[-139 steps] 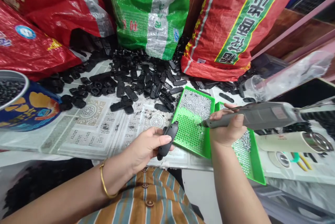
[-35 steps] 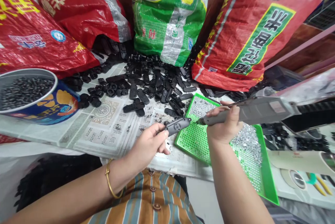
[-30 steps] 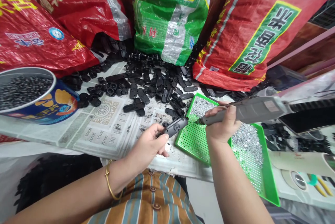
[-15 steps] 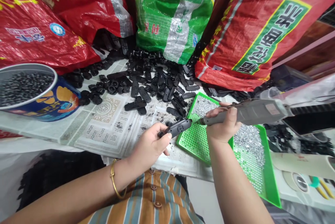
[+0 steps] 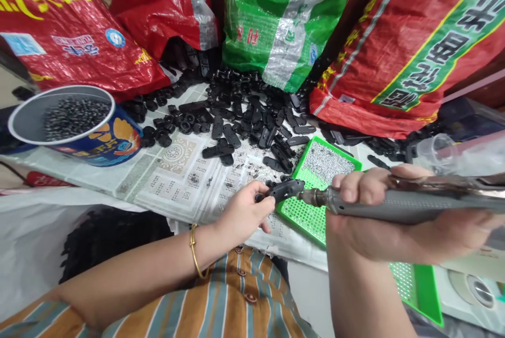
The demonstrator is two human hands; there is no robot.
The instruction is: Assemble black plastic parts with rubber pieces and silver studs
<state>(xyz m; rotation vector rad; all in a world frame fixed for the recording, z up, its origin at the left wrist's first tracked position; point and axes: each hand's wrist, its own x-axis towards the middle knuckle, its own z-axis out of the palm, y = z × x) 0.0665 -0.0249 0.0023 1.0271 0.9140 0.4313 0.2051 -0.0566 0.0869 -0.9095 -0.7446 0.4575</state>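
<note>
Between the thumb and fingers of my left hand point(image 5: 248, 210) is a black plastic part point(image 5: 284, 189), long and narrow, pointing right. My right hand point(image 5: 389, 232) is wrapped round a grey electric screwdriver point(image 5: 418, 205), held nearly level. Its metal tip reaches the right end of the black part; whether a screw sits there is too small to see. Under the tip lies a green perforated tray point(image 5: 302, 219) with many small silvery screws point(image 5: 327, 160) at its far end. A second green tray point(image 5: 428, 290) is mostly hidden behind my right arm.
Loose black plastic parts point(image 5: 256, 117) are heaped at the back of the table. A blue tub point(image 5: 122, 135) of small dark pieces stands at the left. Red sacks point(image 5: 379, 64) and a green sack point(image 5: 284, 22) line the back. A tape roll point(image 5: 475, 290) lies at right.
The screwdriver has swung closer to level and its tip now meets the part's end. My right hand has turned and come nearer the camera. The view has shifted left.
</note>
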